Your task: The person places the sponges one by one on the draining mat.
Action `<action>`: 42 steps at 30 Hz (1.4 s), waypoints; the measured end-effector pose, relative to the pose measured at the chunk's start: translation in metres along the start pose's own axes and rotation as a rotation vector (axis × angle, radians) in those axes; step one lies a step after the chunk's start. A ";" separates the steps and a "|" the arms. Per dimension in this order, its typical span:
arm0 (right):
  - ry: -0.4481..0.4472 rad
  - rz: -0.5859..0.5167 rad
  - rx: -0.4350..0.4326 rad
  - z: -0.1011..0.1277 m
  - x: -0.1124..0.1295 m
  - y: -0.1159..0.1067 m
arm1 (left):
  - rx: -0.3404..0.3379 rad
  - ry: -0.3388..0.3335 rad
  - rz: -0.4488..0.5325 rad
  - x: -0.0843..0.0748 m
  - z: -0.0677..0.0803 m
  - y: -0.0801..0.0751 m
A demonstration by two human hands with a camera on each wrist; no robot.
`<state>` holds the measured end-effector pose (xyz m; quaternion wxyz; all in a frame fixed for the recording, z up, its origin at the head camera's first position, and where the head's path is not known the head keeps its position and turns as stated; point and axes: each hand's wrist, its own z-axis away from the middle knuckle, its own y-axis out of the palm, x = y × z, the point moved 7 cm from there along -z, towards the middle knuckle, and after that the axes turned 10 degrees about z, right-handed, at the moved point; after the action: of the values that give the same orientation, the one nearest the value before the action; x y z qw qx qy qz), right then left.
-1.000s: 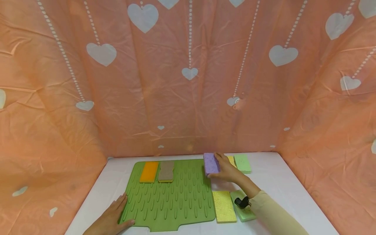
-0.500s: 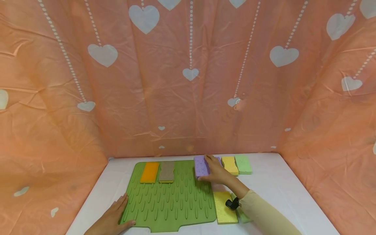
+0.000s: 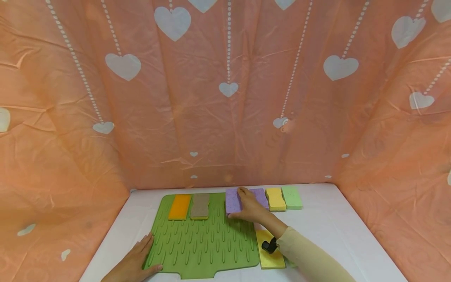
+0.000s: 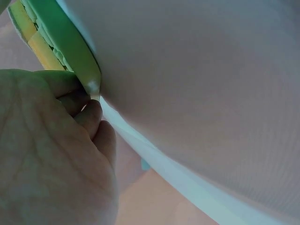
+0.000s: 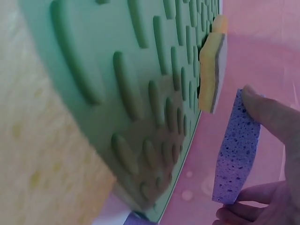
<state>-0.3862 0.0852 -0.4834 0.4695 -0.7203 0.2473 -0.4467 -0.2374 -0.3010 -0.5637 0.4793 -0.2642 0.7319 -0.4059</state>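
Since the earlier frames the right hand (image 3: 251, 209) has carried the purple sponge (image 3: 233, 201) leftward, from beside the yellow and light green sponges at the back to a spot over the far right part of the green drying mat (image 3: 204, 239), in the lower centre of the head view. A second purple sponge (image 3: 260, 197) now shows behind the hand, next to the yellow sponge (image 3: 275, 199) and the light green sponge (image 3: 291, 197).

The mat is the largest thing on the white table (image 3: 334, 231): a ribbed, flexible-looking sheet, likely rubbery and grippy. The left hand (image 3: 135, 262) lies flat with straight fingers on its near left corner, pressing it down and gripping nothing. At the mat's back left lie an orange sponge (image 3: 179, 206) and a brown scouring sponge (image 3: 199, 206), side by side.

The held sponge looks light, soft and porous, so it should squash under a firm grip and is unlikely to slip or break; taking it across its short sides, as thumb and fingers (image 5: 267, 112) do now, seems the natural hold.

The head view gives the whole layout, including another yellow sponge (image 3: 269, 256) near the lower right, partly under the sleeve. The right wrist view alone shows that the purple sponge (image 5: 234, 154) hangs clear of the mat (image 5: 117, 93), pinched at its ends. The left wrist view shows only that hand's fingers (image 4: 89, 117) at the mat's thin edge (image 4: 70, 47).
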 end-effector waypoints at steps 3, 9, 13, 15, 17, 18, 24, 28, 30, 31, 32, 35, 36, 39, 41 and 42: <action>0.000 0.007 -0.005 -0.003 0.003 0.004 | 0.019 -0.014 0.007 -0.004 0.000 -0.001; 0.014 -0.002 0.009 -0.006 0.007 0.011 | 0.084 -0.074 0.056 -0.014 -0.003 -0.006; 0.013 -0.015 0.023 -0.008 0.011 0.014 | 0.127 -0.128 0.068 -0.018 -0.004 -0.008; 0.011 -0.027 0.021 -0.009 0.014 0.015 | 0.136 -0.139 0.053 -0.018 -0.004 -0.008; 0.009 -0.029 0.019 -0.010 0.016 0.015 | 0.132 -0.134 0.027 -0.018 -0.004 -0.009; 0.009 -0.026 0.018 -0.011 0.017 0.016 | 0.126 -0.128 0.018 -0.018 -0.004 -0.009; 0.004 0.001 0.017 -0.015 0.025 0.019 | 0.083 -0.103 0.018 -0.011 -0.004 -0.006; 0.013 0.008 0.034 -0.017 0.028 0.023 | 0.119 -0.144 0.031 -0.012 -0.006 -0.007; 0.017 0.023 0.042 -0.019 0.027 0.025 | 0.133 -0.154 0.036 -0.013 -0.006 -0.007; 0.018 0.026 0.046 -0.020 0.027 0.027 | 0.144 -0.166 0.052 -0.014 -0.006 -0.007; 0.021 0.029 0.051 -0.021 0.026 0.028 | 0.134 -0.156 0.048 -0.014 -0.005 -0.008; 0.022 0.027 0.061 -0.024 0.024 0.032 | 0.130 -0.168 0.053 -0.013 -0.005 -0.007; 0.023 0.026 0.063 -0.026 0.024 0.033 | 0.142 -0.187 0.056 -0.012 -0.006 -0.007; 0.027 0.017 0.071 -0.028 0.023 0.036 | 0.155 -0.176 0.042 -0.014 -0.007 -0.007; 0.030 0.022 0.075 -0.029 0.023 0.038 | 0.144 -0.163 0.041 -0.012 -0.006 -0.006; 0.031 0.026 0.076 -0.030 0.023 0.039 | 0.124 -0.143 0.042 -0.011 -0.005 -0.005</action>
<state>-0.3993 0.0367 -0.5046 0.4983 -0.6918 0.2466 -0.4608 -0.2381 -0.2933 -0.5529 0.5539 -0.2470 0.6749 -0.4203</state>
